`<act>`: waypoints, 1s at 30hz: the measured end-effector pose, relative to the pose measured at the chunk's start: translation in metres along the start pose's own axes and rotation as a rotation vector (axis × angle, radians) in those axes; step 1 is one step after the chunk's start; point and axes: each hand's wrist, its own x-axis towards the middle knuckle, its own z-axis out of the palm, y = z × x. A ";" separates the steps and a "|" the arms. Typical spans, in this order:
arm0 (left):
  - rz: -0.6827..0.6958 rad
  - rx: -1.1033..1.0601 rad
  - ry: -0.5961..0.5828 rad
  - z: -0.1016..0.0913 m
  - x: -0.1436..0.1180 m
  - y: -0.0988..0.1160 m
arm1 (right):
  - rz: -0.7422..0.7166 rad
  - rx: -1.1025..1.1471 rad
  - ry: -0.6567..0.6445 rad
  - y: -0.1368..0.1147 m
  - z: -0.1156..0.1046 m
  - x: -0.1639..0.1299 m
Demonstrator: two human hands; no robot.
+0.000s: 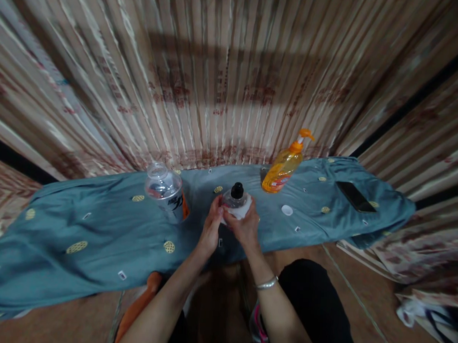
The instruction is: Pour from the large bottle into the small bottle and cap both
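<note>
My left hand [212, 222] and my right hand [248, 226] are both closed around a small clear bottle [231, 197] with a black cap [237, 190]. It stands nearly upright between them at the near edge of the cloth-covered surface. A white wrap [242, 210] lies against its front under my fingers; I cannot tell whether it is tissue or a label. To the left is a large clear plastic bottle [168, 192], open at the top, with black and orange print. An orange pump bottle [283, 168] of yellow-orange liquid stands to the right, farther back.
A green-blue patterned cloth [111, 207] covers the long narrow surface. On its right side lie a white round cap [286, 210] and a dark phone [356, 197]. A printed, pleated curtain [232, 91] hangs directly behind. My knee [314, 299] is below the near edge.
</note>
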 end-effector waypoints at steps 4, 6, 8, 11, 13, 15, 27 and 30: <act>0.019 0.028 -0.018 0.000 -0.002 0.000 | 0.130 -0.028 -0.096 0.040 -0.002 -0.022; 0.035 0.058 -0.022 -0.002 -0.005 0.003 | 0.102 -0.007 -0.135 0.046 -0.004 -0.026; 0.061 0.092 -0.026 -0.002 -0.009 0.008 | 0.051 0.036 -0.169 0.040 -0.008 -0.023; 0.090 0.141 -0.031 -0.001 -0.018 0.015 | -0.029 0.069 -0.171 0.013 -0.014 -0.012; 0.099 0.165 -0.028 0.000 -0.026 0.019 | -0.097 0.066 -0.131 -0.009 -0.015 -0.002; 0.107 0.179 -0.025 0.002 -0.034 0.022 | -0.161 0.042 -0.084 -0.028 -0.014 0.009; 0.071 0.154 0.009 0.002 -0.047 0.016 | -0.017 0.001 0.113 -0.012 0.010 -0.004; 0.052 0.145 0.038 -0.002 -0.039 0.012 | 0.099 -0.006 0.050 0.013 0.011 -0.020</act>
